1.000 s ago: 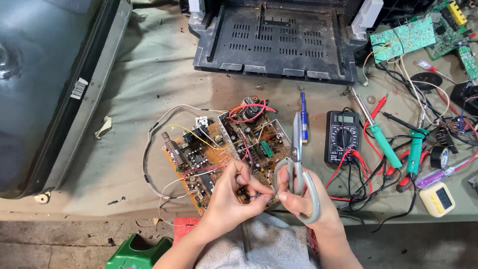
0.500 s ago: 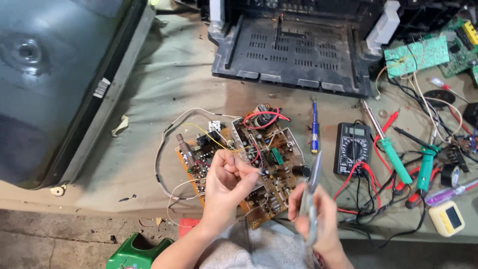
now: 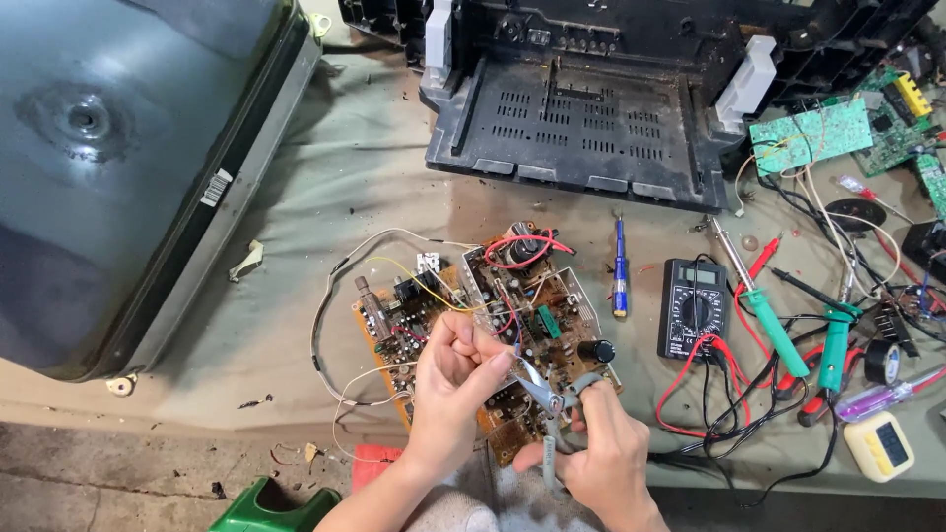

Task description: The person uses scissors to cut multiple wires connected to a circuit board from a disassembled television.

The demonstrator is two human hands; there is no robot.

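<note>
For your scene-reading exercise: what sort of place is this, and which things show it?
Probably an electronics repair bench: a bare circuit board under the hands, a multimeter with its leads, and green-handled soldering irons beside it.

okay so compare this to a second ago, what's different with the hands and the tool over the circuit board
The right hand has swung the grey-handled pliers from pointing upright to lying low, tips aimed at the left hand's fingertips above the circuit board. The left hand stays pinched over the board's near part. The board, multimeter, blue screwdriver and green soldering irons lie as before.
</note>
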